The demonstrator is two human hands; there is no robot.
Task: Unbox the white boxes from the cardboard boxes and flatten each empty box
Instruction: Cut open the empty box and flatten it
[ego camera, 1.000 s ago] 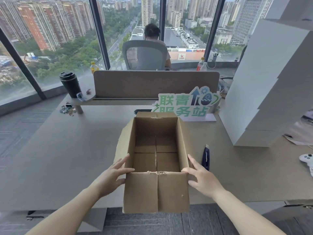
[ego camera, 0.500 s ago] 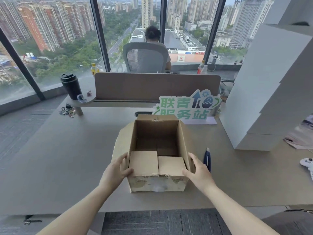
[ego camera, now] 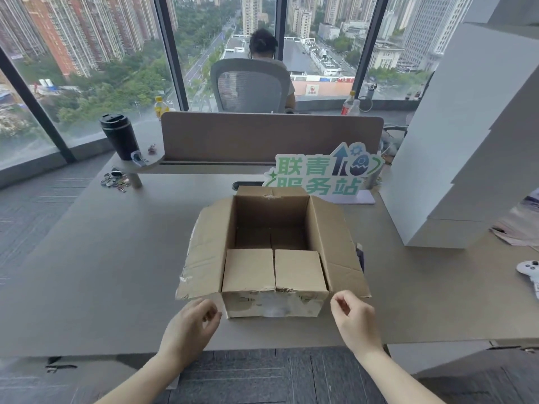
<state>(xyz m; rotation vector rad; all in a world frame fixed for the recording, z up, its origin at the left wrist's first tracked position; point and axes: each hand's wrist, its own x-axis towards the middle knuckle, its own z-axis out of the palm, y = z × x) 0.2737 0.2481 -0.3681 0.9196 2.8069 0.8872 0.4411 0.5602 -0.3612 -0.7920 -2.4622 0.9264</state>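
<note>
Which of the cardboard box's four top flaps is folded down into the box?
The near flap of the brown cardboard box, split in two, is folded inward; the others splay outward or stand up.

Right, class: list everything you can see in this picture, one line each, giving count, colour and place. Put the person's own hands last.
cardboard box: one, brown, open and empty, mid-desk
white boxes: one stack, white, right on the desk
sign: one, green and white, behind the cardboard box
mug: one, black, on the left shelf
keys: one bunch, mixed colours, below the shelf
divider: one, brown, across the desk's far edge
chair: one, grey, behind the divider, someone seated
bottles: several, by the window
controller: one, white, right edge
left hand: loosely curled, holding nothing
right hand: loosely curled, holding nothing
</note>
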